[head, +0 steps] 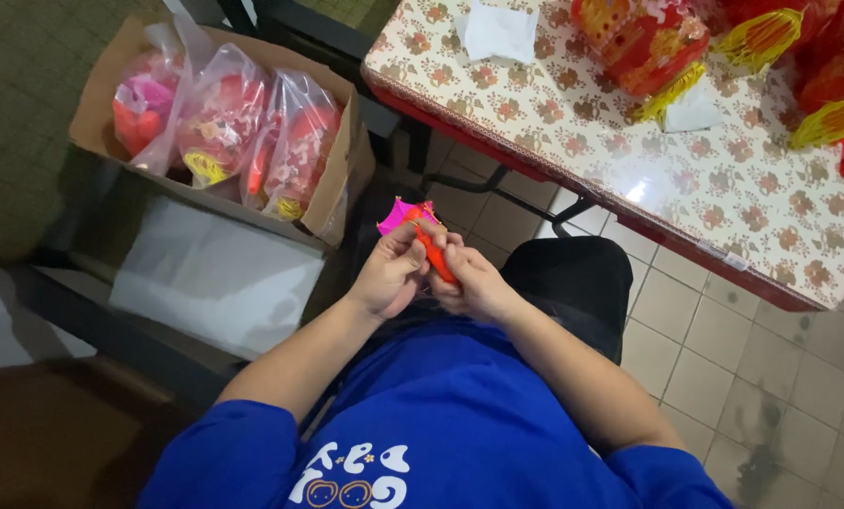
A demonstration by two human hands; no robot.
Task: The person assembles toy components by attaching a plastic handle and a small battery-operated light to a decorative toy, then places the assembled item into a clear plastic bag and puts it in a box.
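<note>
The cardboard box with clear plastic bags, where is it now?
In the head view, the brown cardboard box sits at upper left, left of the floral-cloth table and beyond the left hand.

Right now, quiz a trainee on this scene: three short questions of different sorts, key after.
1. True or false: both hands grip the orange stick with the pink piece at its top.
2. The clear bags of red ornaments sit in: A) a cardboard box, B) a metal bucket, C) a drawer.
3. Fill in: the red lanterns with yellow tassels lie on the ___ tablecloth.

Key: 1 true; 2 A; 3 floral. The left hand and right hand meet over the lap.
</note>
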